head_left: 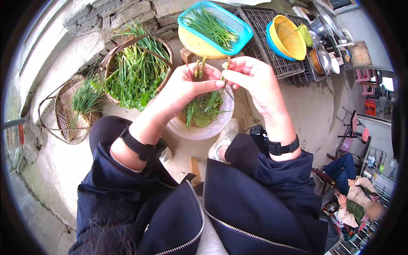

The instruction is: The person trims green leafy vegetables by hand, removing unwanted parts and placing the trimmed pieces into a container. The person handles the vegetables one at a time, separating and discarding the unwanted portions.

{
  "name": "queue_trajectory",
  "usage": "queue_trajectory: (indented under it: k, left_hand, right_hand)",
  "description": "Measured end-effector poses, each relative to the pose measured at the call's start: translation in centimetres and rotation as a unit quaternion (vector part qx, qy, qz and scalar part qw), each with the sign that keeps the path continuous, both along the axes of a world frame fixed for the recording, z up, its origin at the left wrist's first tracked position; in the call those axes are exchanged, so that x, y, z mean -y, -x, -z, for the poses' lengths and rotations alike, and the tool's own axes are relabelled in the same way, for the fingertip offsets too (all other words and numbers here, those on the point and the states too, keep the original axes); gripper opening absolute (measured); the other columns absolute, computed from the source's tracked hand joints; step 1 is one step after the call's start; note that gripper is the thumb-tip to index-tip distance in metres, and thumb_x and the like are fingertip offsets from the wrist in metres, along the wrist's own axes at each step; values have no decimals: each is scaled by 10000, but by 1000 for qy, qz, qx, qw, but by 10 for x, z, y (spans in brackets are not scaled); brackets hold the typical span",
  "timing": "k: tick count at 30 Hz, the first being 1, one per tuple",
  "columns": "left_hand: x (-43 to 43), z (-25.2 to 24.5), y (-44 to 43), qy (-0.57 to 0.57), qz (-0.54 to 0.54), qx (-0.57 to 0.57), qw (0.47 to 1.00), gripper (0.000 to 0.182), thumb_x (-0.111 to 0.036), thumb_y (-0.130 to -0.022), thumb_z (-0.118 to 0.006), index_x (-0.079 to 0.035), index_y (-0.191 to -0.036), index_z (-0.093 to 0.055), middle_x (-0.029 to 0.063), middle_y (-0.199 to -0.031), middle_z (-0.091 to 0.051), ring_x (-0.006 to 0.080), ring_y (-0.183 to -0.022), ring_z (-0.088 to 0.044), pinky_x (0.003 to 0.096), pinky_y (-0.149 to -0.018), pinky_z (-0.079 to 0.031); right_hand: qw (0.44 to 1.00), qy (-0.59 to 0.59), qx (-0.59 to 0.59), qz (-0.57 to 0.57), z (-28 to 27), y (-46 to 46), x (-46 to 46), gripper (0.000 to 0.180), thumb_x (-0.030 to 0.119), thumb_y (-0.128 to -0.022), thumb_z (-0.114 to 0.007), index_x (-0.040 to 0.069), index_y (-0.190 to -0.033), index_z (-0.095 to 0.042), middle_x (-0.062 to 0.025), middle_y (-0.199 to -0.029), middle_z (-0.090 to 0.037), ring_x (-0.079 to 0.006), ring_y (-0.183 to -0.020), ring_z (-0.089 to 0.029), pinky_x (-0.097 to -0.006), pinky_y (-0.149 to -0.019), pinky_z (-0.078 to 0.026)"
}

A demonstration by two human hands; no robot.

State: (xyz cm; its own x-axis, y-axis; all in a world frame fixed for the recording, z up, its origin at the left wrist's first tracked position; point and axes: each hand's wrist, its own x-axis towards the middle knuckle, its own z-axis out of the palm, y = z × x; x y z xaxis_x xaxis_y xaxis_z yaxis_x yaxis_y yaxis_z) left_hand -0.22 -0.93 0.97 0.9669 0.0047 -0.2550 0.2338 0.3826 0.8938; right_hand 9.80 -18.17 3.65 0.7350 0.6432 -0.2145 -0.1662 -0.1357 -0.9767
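Note:
My left hand (186,83) is closed around a few thick green stalks (198,69), their cut ends pointing up. Between thumb and fingertips, my right hand (253,75) pinches a thin stem with a withered brownish tip (227,65), close beside the left fingertips. Below both hands a pale translucent plastic basin (207,136) holds loose green leaves (202,119). Beyond the hands, a turquoise plastic basket (247,35) contains long green leafy stalks (212,28); it rests on a yellow container (188,40). To the left, a handled woven basket (170,55) is heaped with leafy greens (134,71).
A smaller woven basket (70,137) with grassy greens stands by the stone wall (127,14). Black plastic crates (258,19) at right bear a yellow colander (288,32) in a blue basin (271,41). Metal pots (323,25) sit beyond. A person (353,204) sits at lower right.

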Motion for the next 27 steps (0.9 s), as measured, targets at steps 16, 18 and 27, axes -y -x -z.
queue_trajectory:
  k: [16,18,27]
  left_hand:
    - [-5,1,0,16,10,-18,1000,123,-106,-836,-694,-52,-946,-688,10,-851,-695,23,-686,-535,180,-587,-335]
    - [-5,1,0,16,10,-15,1000,121,-105,-834,-694,-52,-943,-688,7,-848,-693,24,-682,-535,182,-584,-335]
    - [-3,0,1,32,31,-14,999,100,-103,-847,-682,-64,-938,-677,40,-858,-714,24,-664,-527,176,-581,-351]
  right_hand:
    - [997,19,76,-25,-8,3,5,363,34,-826,-728,-11,-1169,-622,-38,-862,-672,-65,-789,-628,-200,-719,-510]
    - [996,13,80,-24,-9,3,5,353,34,-828,-726,-12,-1165,-627,-41,-870,-672,-70,-788,-629,-204,-716,-515]
    - [999,-10,49,-16,-8,1,5,307,10,-859,-679,-29,-1156,-612,-56,-978,-676,-99,-854,-651,-222,-731,-521]
